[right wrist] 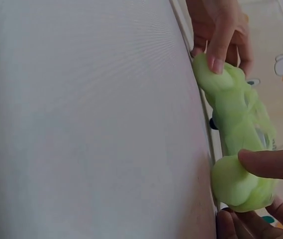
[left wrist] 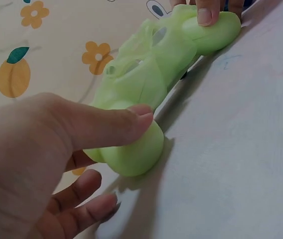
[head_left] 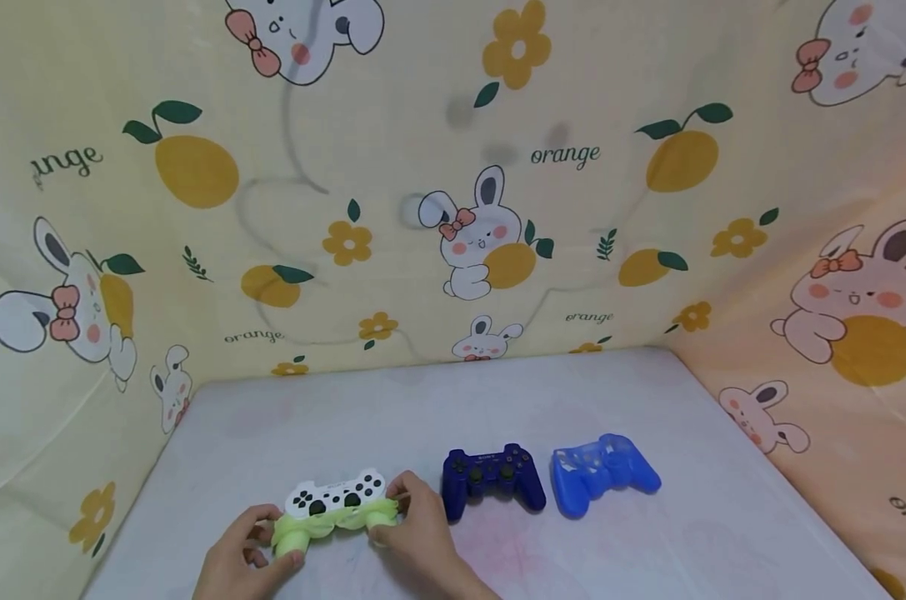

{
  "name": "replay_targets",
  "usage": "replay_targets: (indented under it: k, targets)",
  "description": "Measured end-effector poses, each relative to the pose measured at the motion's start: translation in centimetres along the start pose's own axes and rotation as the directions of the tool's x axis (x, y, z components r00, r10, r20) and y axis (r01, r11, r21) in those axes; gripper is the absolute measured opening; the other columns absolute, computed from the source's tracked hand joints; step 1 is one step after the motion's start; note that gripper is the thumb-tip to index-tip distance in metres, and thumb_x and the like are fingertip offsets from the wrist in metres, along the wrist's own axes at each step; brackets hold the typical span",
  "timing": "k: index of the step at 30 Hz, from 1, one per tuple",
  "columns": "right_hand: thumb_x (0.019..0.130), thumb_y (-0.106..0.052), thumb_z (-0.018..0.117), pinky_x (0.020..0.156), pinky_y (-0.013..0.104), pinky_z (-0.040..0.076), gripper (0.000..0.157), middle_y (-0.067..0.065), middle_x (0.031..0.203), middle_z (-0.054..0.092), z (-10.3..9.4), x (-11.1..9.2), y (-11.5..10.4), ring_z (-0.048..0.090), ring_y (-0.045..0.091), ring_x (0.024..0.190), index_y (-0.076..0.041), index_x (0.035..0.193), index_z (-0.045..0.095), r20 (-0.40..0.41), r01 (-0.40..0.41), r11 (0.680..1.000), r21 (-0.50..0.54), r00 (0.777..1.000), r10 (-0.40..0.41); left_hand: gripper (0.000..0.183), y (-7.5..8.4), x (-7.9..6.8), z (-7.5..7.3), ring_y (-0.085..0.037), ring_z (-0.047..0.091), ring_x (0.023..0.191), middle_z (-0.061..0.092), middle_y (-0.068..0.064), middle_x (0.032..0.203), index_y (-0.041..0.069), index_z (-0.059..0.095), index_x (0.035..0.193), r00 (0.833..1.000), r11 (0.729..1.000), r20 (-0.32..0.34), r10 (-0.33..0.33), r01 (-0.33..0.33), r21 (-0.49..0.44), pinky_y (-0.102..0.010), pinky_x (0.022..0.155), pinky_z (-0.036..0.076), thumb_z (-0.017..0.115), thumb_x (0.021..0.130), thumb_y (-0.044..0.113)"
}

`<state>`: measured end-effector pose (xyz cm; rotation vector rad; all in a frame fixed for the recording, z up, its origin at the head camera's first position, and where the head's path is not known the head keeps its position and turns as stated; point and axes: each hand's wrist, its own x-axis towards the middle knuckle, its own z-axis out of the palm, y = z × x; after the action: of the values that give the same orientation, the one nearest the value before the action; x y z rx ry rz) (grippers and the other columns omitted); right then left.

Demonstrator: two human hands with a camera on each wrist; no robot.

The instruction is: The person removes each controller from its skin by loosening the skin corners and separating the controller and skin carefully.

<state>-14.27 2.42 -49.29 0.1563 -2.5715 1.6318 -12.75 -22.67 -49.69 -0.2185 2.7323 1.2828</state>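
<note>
A white game controller [head_left: 336, 493] with black buttons lies at the front left of the table. Its handles and lower edge are wrapped in a light green silicone cover [head_left: 323, 525], while the button face shows bare above it. My left hand [head_left: 246, 550] pinches the left handle of the cover, thumb [left wrist: 126, 124] on top. At the other handle my right hand [head_left: 422, 525] grips the cover between thumb and fingers. From the right wrist, the thumb [right wrist: 268, 163] presses on the rounded green end. In both wrist views the cover hides most of the controller.
Just right of my right hand lies a dark blue controller [head_left: 490, 477] without a cover. Beside it rests a bright blue silicone cover [head_left: 604, 473]. The pale table [head_left: 573, 558] is enclosed by cloth walls [head_left: 407, 125] printed with rabbits and oranges.
</note>
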Motion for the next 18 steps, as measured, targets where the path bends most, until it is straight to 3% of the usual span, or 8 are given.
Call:
replay_targets:
  k: [6,10,14,16,18]
  targets:
    - [0.059,-0.005,0.089,0.075,0.03,0.046,0.045,-0.009,0.088,0.058,-0.17,0.19,0.1,0.055,0.012,0.084,-0.016,0.092,0.058,0.02,0.012,1.0,-0.009,1.0,-0.012,0.064,0.13,0.24,-0.35,-0.02,0.045,0.075,0.049,-0.004,0.088,0.014,0.057,0.117,0.997,0.994,0.017,0.082,-0.083,0.074,-0.033,0.062,0.038,0.089,0.069,0.041]
    - [0.06,-0.006,0.089,0.073,0.028,0.046,0.044,-0.008,0.085,0.058,-0.37,0.35,0.14,0.055,0.012,0.081,-0.014,0.091,0.059,0.031,0.045,0.999,-0.009,0.999,-0.045,0.06,-0.09,0.39,-0.5,-0.027,0.054,0.098,0.057,-0.003,0.105,0.014,0.06,0.112,0.992,0.987,0.025,0.126,-0.128,0.098,-0.042,0.081,0.046,0.087,0.069,0.046]
    - [0.061,-0.006,0.09,0.068,0.025,0.044,0.044,-0.007,0.079,0.057,-0.46,0.39,0.29,0.054,0.011,0.075,-0.013,0.091,0.059,0.035,0.068,0.998,-0.004,0.997,-0.068,0.051,-0.4,0.22,-0.38,-0.033,0.054,0.114,0.06,-0.003,0.113,0.016,0.06,0.101,0.987,0.983,0.006,0.161,-0.161,0.093,-0.056,0.096,0.042,0.086,0.071,0.048]
    - [0.062,-0.005,0.09,0.065,0.024,0.043,0.044,-0.006,0.076,0.055,-0.53,0.32,0.32,0.052,0.011,0.071,-0.013,0.091,0.058,0.032,0.067,0.998,-0.002,0.997,-0.067,0.049,-0.49,0.07,-0.26,-0.028,0.057,0.098,0.059,-0.002,0.099,0.016,0.058,0.096,0.988,0.984,-0.004,0.153,-0.152,0.096,-0.046,0.088,0.048,0.086,0.071,0.047]
    - [0.062,-0.005,0.09,0.063,0.024,0.043,0.044,-0.005,0.073,0.054,-0.66,0.18,0.27,0.051,0.01,0.068,-0.012,0.091,0.058,0.031,0.058,0.998,0.007,0.998,-0.058,0.048,-0.53,-0.09,-0.14,-0.022,0.052,0.083,0.054,-0.003,0.086,0.015,0.056,0.094,0.992,0.989,-0.013,0.124,-0.123,0.088,-0.034,0.073,0.046,0.086,0.072,0.045]
